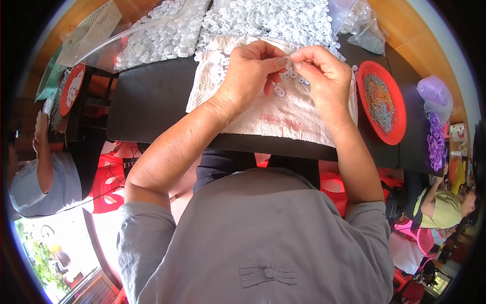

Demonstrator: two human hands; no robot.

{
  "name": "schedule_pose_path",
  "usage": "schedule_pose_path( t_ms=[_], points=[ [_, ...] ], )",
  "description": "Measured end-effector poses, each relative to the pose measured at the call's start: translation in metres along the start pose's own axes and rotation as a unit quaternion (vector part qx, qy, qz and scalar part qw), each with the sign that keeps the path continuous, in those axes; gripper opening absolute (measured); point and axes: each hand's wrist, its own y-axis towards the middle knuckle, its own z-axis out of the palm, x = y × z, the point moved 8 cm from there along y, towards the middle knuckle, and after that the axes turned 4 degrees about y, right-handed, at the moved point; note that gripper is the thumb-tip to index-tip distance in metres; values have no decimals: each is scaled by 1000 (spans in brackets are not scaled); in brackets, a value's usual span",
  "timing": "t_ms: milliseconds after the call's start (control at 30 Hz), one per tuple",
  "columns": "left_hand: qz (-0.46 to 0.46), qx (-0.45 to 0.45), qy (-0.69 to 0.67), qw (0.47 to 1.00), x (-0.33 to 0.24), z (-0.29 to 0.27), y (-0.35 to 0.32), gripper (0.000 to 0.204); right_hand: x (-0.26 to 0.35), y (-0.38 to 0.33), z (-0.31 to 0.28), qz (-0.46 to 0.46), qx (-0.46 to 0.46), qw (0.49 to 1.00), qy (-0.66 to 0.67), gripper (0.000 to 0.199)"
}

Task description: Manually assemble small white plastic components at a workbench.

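Over a beige towel (248,121) near the table's far side, my two hands meet fingertip to fingertip. My left hand (248,73) pinches with thumb and forefinger, and my right hand (326,73) pinches just beside it. Whatever lies between the fingertips is too small to make out. Below the fingers, a small white oval plastic piece (279,91) with a hole shows against the towel. More such pieces lie on the towel around and behind both hands. Beyond them spreads a large heap of white plastic pieces (263,20).
Right of the towel stands a red plate (401,109) of small grey and orange bits. Clear bags (368,36) and purple strips (435,144) lie farther right. A clear tray (104,53) of white pieces is at back left. One person (48,182) sits left, another (440,213) right.
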Motion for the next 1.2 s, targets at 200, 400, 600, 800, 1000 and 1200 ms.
schedule_pose_path(
  t_ms=[200,400,600,800,1000,1200],
  points=[
    [7,-18,23,1000,2,0,-2,9,3,0,5,-27,3,1000,-1,16],
    [-9,-52,10,999,7,0,-6,7,2,-2,16,-49,19,998,43,17],
    [-5,-31,-12,999,4,0,-4,8,-11,-4,7,-9,-32,998,50,17],
    [10,-22,83,996,0,-2,-3,10,-8,-6,2,-18,-31,999,38,18],
    [-4,-14,98,995,4,-1,-2,10,-9,-7,4,-18,-21,999,33,17],
    [-7,-32,45,998,8,-2,-4,8,-10,-10,9,-32,-24,998,55,17]
  ],
)
